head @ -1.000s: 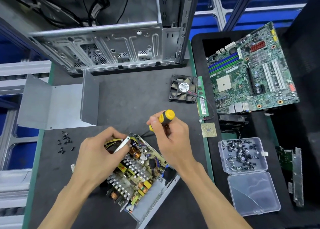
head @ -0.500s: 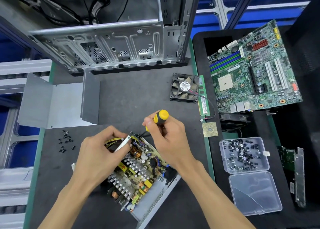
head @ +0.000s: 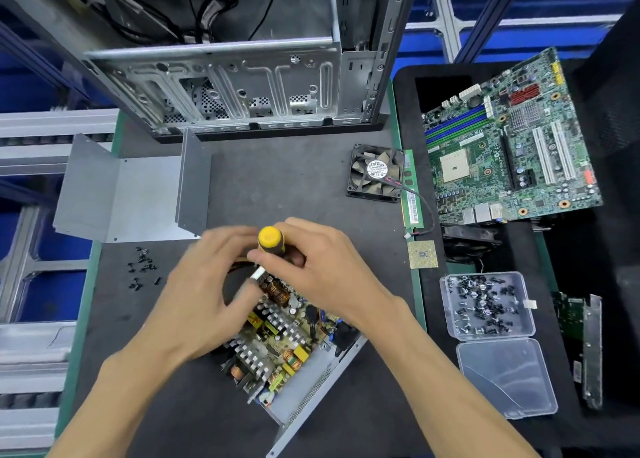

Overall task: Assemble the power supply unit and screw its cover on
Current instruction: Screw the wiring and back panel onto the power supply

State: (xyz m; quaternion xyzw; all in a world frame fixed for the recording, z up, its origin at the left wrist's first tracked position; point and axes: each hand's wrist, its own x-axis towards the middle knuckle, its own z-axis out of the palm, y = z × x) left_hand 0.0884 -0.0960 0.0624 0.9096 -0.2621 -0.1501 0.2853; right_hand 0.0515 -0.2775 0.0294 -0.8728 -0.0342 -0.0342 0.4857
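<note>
- Power supply (head: 277, 340) lies open on the tabletop (head: 277, 187), below the fan (head: 375, 173).
- Right hand (head: 322, 267) fingers clamp the screwdriver (head: 270, 239); left hand (head: 211, 284) is blurred, grip unclear.
- Board screws seemingly being driven; next, the cover (head: 131, 194).

Your left hand (head: 204, 298): bare, no glove, ring or watch; its fingers are blurred. Your right hand (head: 322, 270): bare, likewise unadorned, nails short. Both your forearms: bare to the frame's lower edge, no sleeve showing.

round white label on the black fan (head: 376, 172) reading "HK FAN", smaller print below unreadable
</note>
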